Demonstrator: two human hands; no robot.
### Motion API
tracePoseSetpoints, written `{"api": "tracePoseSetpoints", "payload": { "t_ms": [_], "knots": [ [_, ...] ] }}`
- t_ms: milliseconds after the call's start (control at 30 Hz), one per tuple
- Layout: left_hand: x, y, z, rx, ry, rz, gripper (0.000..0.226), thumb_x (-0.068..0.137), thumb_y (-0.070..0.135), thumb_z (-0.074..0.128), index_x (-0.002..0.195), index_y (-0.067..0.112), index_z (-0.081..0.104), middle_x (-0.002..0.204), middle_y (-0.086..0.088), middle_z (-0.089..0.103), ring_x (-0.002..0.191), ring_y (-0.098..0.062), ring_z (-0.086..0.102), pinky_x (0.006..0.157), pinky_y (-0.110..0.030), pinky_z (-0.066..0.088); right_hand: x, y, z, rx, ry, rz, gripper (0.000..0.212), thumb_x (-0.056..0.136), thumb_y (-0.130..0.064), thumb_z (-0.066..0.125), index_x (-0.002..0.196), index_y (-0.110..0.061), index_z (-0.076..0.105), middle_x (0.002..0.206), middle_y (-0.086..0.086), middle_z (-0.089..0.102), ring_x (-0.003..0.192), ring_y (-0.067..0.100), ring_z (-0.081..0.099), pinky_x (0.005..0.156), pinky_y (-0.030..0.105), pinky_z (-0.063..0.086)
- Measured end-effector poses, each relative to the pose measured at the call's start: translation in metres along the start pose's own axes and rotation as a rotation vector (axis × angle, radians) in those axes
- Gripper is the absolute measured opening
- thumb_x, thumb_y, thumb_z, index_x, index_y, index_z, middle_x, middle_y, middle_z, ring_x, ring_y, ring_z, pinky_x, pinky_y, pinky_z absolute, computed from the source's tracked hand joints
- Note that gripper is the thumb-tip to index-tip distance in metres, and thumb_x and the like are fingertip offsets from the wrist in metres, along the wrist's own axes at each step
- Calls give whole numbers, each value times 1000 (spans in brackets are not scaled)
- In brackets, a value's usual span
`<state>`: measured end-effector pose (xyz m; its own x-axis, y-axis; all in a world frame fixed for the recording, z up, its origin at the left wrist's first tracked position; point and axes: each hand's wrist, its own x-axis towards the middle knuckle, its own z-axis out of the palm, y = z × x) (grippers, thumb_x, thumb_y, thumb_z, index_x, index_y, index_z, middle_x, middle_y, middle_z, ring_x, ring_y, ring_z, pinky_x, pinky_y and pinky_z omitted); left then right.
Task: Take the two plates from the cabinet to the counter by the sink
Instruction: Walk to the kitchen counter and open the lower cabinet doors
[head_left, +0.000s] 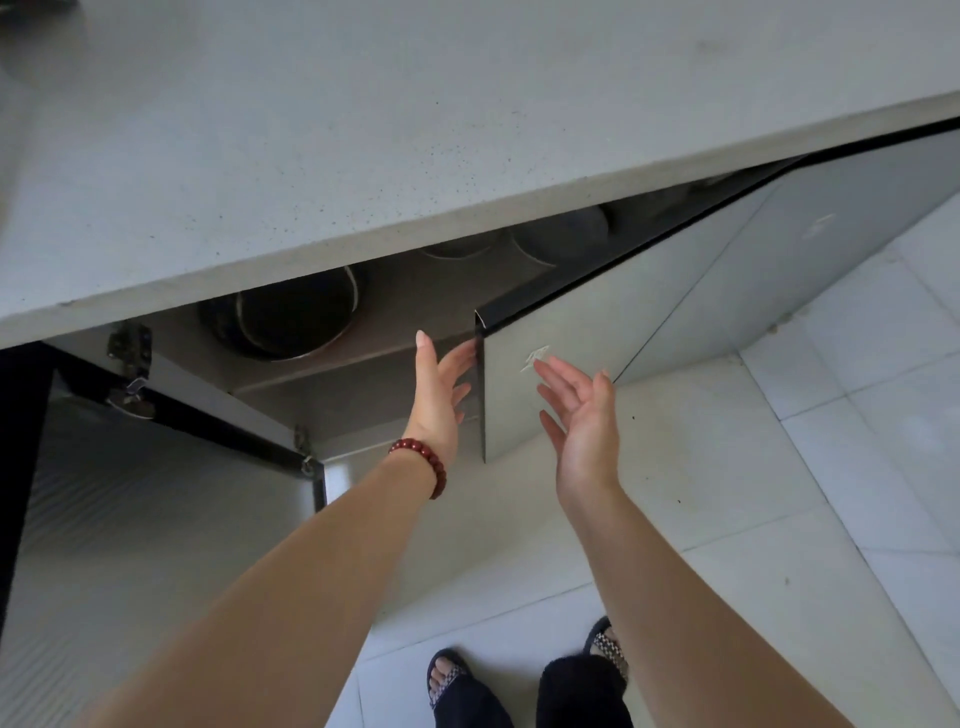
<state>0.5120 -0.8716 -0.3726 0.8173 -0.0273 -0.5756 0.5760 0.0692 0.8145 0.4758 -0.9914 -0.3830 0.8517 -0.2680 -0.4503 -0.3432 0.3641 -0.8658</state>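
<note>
You get soft, even daylight: the counter (363, 130) and floor tiles (857, 415) read bright and pale, with a mild sheen on the left door (130, 545). Under the counter the cabinet (415, 296) falls into deep shadow, so the round vessels (296, 317) inside stay murky. Your wide lens bends straight edges near the borders, and the top-left corner is blurred

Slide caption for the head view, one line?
Person's left hand at the edge of the grey cabinet door, right hand open before it; dark round vessels sit on the shelf.
</note>
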Motion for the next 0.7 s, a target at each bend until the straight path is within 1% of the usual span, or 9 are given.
{"api": "tracePoseSetpoints", "payload": {
  "t_ms": [133,267,333,500,700],
  "knots": [
    [-29,-14,14,40,-24,-15,77,86,65,-4,140,28,37,152,4,32,140,-26,26,114,-49,12,-22,-3,-27,51,13,23,55,98,-44,11,99,-33,65,109,-17,69,114,5,54,100,32,35],
    [-57,-30,34,50,-18,-24,76,88,64,-4,141,27,36,150,5,34,139,-23,28,114,-46,13,-46,-8,-62,80,14,42,53,99,-42,12,103,-30,63,113,-13,67,117,9,53,97,31,35],
    [-71,-38,49,78,-3,-20,75,88,64,-3,140,27,37,150,6,35,138,-23,30,113,-45,14,-59,-12,-81,70,4,40,52,99,-42,12,104,-30,62,117,-11,66,118,10,53,98,32,35],
    [-105,-60,90,78,31,-35,76,87,64,-3,137,27,40,149,4,37,137,-25,32,114,-51,15,-86,-21,-132,53,-4,43,54,99,-42,11,110,-27,61,122,-7,64,117,10,53,100,32,34],
    [-148,-84,151,34,-21,-79,78,86,65,-5,137,27,41,149,5,36,137,-24,32,113,-46,17,-107,-38,-181,21,46,59,48,99,-42,18,104,-27,64,115,-6,66,109,7,57,96,33,41]
  ]
}}
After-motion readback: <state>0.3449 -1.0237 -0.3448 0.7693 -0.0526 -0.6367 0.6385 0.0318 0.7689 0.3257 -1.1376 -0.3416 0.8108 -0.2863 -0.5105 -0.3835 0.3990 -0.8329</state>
